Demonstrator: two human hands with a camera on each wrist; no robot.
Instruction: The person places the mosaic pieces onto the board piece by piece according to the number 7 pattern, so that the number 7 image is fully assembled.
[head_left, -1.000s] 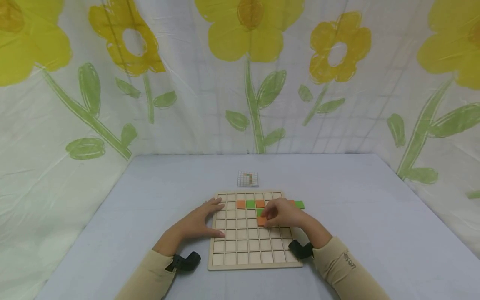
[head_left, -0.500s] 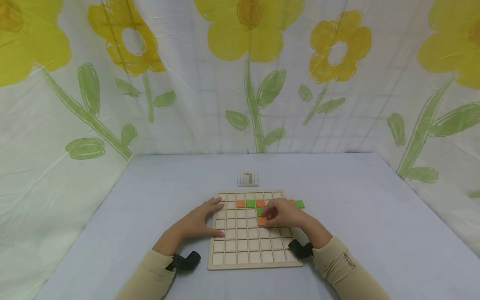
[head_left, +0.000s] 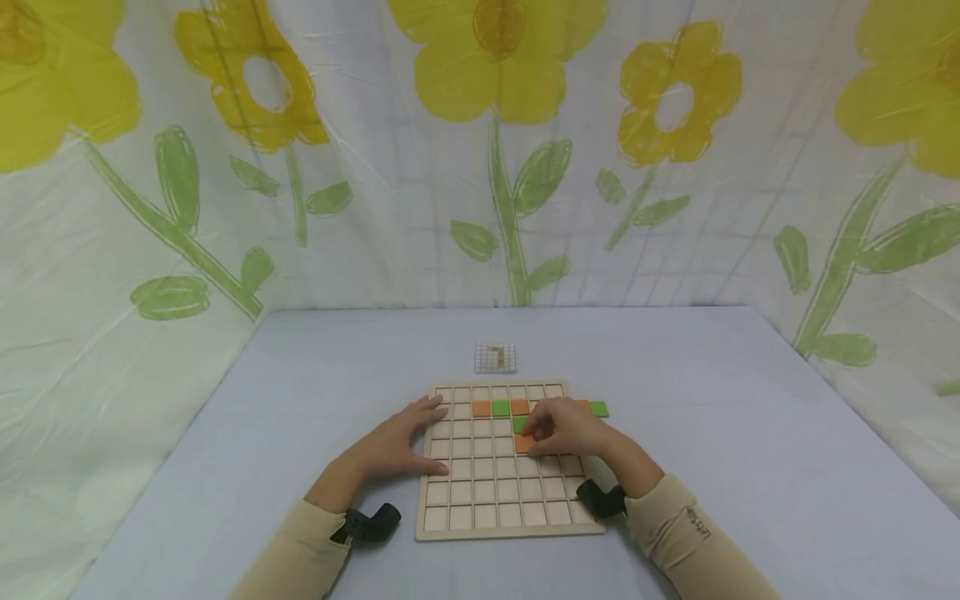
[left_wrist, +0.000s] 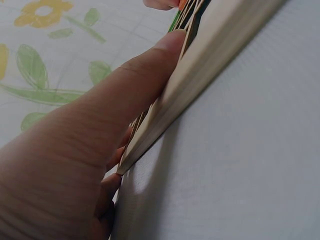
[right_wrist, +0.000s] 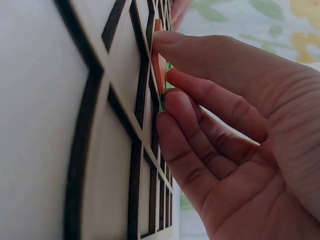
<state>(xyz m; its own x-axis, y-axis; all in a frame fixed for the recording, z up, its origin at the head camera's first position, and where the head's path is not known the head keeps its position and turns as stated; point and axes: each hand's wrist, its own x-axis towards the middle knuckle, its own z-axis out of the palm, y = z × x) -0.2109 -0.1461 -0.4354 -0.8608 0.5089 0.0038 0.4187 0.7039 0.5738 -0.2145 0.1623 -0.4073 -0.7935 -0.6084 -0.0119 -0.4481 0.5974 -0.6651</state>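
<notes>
A wooden grid board (head_left: 484, 492) lies on the table with square recessed cells. My left hand (head_left: 388, 440) rests on its left edge, thumb and fingers spread apart; in the left wrist view the thumb (left_wrist: 150, 60) lies over the rim. My right hand (head_left: 572, 427) pinches an orange tile (head_left: 522, 444) by its edges, over a cell right of the middle. The right wrist view has this orange tile (right_wrist: 159, 70) between thumb and forefinger, slightly tilted at the cell. Just behind it sits a green tile (head_left: 519, 424), partly covered by fingers.
A row of orange, green and orange tiles, with the green one (head_left: 500, 408) in the middle, fills cells near the back. Beyond the board's right edge lies another green tile (head_left: 598, 408) beside an orange one. A small pattern card (head_left: 496, 357) lies behind the board.
</notes>
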